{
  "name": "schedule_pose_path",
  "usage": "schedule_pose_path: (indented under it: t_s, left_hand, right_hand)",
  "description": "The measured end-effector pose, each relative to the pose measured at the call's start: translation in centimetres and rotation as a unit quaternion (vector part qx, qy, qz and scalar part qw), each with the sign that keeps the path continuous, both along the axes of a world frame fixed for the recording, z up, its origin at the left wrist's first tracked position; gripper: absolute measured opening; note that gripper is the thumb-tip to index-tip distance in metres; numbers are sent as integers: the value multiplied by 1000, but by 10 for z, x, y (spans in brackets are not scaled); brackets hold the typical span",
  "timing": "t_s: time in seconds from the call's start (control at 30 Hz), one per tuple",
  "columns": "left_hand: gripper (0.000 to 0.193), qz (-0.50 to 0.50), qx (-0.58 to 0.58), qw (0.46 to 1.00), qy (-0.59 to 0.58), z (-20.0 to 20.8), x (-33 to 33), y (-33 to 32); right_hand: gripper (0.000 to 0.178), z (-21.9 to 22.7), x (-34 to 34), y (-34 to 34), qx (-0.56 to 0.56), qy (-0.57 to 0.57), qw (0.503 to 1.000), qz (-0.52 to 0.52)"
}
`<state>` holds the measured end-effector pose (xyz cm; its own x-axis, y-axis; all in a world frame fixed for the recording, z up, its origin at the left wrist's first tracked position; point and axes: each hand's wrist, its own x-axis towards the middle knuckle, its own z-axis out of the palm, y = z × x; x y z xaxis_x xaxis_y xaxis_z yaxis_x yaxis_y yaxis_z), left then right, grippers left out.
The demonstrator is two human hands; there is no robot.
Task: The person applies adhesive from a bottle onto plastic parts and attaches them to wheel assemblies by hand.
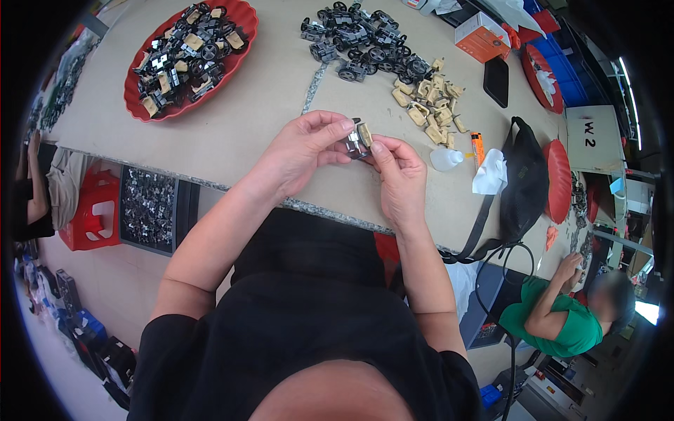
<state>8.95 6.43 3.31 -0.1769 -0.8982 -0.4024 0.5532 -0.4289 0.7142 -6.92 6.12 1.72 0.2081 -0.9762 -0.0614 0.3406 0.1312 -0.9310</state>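
Observation:
Over the near side of the table, both hands meet at a small black and silver wheeled toy part (354,144). My left hand (303,146) is closed around it with thumb and fingers. A small tan plastic piece (364,133) stands against its right side, pinched by my right hand (400,168). Whether the two pieces are joined cannot be made out. Beyond my hands lie a heap of black wheeled parts (368,41) and a pile of loose tan pieces (435,105). A red scalloped tray (249,27) at the far left holds black parts with tan pieces on them.
Right of my hands are a small white bottle (444,159), an orange tube-like item (478,147), a crumpled white tissue (491,172) and a black bag (525,184). Farther back lie a phone (496,82) and an orange box (481,38). A co-worker in green (558,319) works at right.

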Motion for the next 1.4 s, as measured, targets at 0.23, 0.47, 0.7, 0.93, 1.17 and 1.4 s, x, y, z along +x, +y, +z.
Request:
schedule_pose_path:
  t_s: [0.23, 0.47, 0.7, 0.93, 1.17, 1.4]
  left_hand:
    - [25, -2, -11, 999, -36, 2, -3, 1]
    - [25, -6, -9, 999, -46, 0, -3, 0]
    - [24, -6, -8, 999, -42, 3, -2, 0]
    - [23, -10, -11, 999, -40, -1, -1, 0]
    - [23, -12, -11, 999, -43, 0, 0, 0]
    - [22, -14, -6, 999, -47, 1, -2, -1]
  right_hand:
    - [12, 9, -5, -6, 79, 1, 996, 35]
    - [12, 10, -9, -12, 120, 24, 991, 55]
    - [21, 16, -9, -19, 145, 45, 985, 77]
    - [23, 16, -9, -21, 152, 39, 983, 99]
    - [22, 17, -9, -21, 162, 28, 981, 103]
    - [18, 15, -9, -17, 123, 34, 988, 91]
